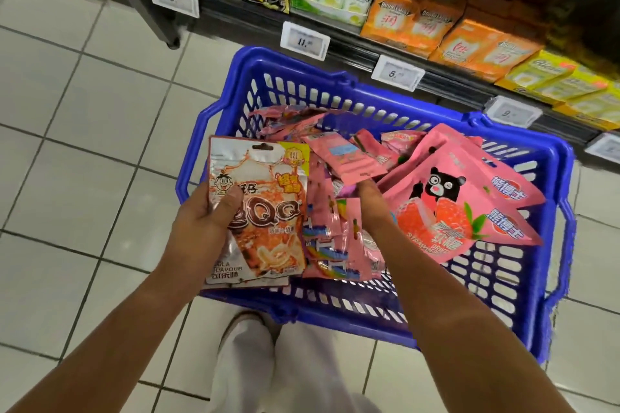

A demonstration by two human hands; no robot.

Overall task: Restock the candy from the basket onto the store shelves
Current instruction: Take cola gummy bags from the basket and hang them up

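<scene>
Two hands work over our blue basket: left hand grips a cola pack at its left rim; right hand digs into pink packs, grip hidden.

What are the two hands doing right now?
Left hand: holds a white-and-orange cola gummy packet.
Right hand: reaching into pink candy packets in the blue plastic basket; fingers hidden, cannot tell.

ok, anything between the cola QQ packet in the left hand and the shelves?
Nothing visible. The left hand holds the cola QQ packet up over the blue basket's left edge, and open air lies between it and the shelves beyond. The right hand is down among the pink candy packets, off to the side.
</scene>
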